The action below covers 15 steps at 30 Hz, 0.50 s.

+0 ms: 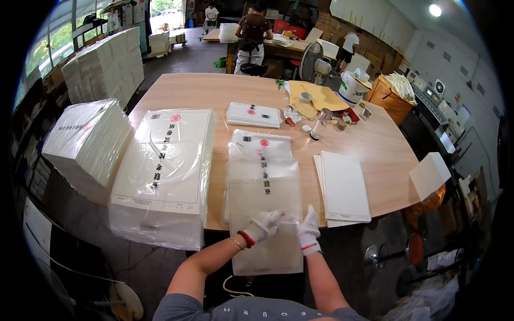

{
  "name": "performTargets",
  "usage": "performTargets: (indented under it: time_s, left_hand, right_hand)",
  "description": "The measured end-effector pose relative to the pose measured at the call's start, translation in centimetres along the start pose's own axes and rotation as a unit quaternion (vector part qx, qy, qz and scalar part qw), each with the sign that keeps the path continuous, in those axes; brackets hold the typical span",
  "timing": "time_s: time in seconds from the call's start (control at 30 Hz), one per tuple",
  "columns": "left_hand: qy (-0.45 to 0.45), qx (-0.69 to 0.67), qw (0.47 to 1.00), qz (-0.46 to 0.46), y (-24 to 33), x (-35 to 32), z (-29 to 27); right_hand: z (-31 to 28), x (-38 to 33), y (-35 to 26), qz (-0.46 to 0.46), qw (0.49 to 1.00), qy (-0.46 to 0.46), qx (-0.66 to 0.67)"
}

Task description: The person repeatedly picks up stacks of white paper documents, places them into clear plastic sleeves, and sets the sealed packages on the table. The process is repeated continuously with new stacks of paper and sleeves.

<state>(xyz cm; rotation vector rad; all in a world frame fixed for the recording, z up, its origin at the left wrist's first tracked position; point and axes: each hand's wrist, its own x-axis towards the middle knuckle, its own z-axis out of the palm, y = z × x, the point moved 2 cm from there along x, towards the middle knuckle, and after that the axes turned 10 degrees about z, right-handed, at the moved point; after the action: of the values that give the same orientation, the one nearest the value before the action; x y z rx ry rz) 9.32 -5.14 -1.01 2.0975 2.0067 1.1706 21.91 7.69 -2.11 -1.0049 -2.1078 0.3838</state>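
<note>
Both gloved hands, left hand (pixel 263 223) and right hand (pixel 309 229), have their grip pinched on the thin paper sheet (pixel 267 230) overhanging the near counter (pixel 375 144) edge inside a clear plastic bag (pixel 262 160); it looks light, floppy and slippery, best held at the edges.

wooden table (pixel 375 150), bagged paper stack (pixel 166 171), white sheets (pixel 345 187), tape roll (pixel 305 97)

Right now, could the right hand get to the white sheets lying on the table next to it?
Probably yes. The right hand grips the clear bag at the table edge, and the white sheets lie close on its right with nothing between them.
</note>
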Motion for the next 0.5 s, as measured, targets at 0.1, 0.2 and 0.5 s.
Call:
performTargets:
  time_s: [0.1, 0.2, 0.5]
  left_hand:
    - [-0.047, 0.277, 0.955, 0.092, -2.6, -2.5, -0.5]
    - [0.147, 0.323, 0.935, -0.019, -5.5, -4.5, -3.1]
    - [0.213, -0.209, 0.87, -0.392, -4.3, -9.9, -4.0]
  right_hand:
    - [2.8, 2.8, -1.4, 0.159, 0.951, -0.25, -0.089]
    - [5.1, 4.3, 1.5, 0.112, 0.937, -0.296, -0.147]
    - [-1.9, -0.3, -0.8, 0.11, 0.899, -0.396, -0.151]
